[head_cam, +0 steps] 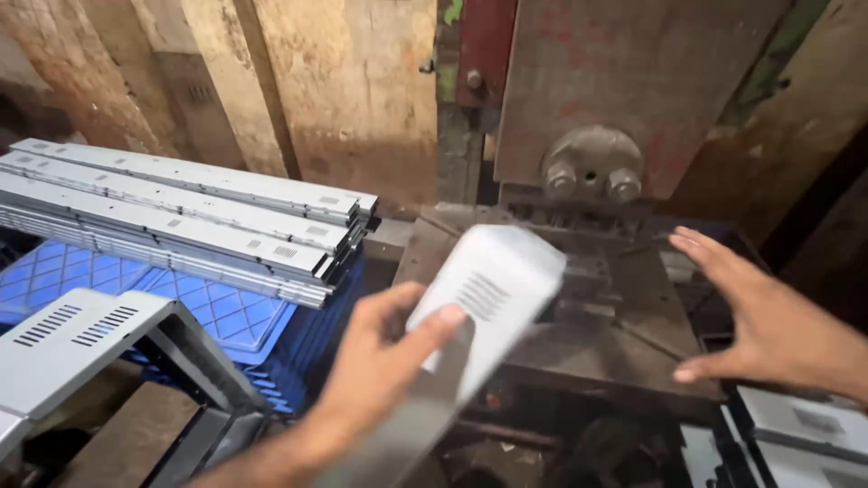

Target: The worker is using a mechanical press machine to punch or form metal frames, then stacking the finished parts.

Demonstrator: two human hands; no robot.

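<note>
While my left hand (375,361) pinches the metal strip (470,316) toward the press bed (597,334), my spread right hand (768,316) must steady its far end

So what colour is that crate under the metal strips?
Blue crate with a lattice pattern, seen in the head view.

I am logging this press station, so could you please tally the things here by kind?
Person's hands: 2, left hand and right hand
Grey slotted metal panel in the left grip: 1
Stack of long grey panels: 1
Blue plastic crate: 1
Bent slotted panel, lower left: 1
Press machine: 1
Total: 7
</note>
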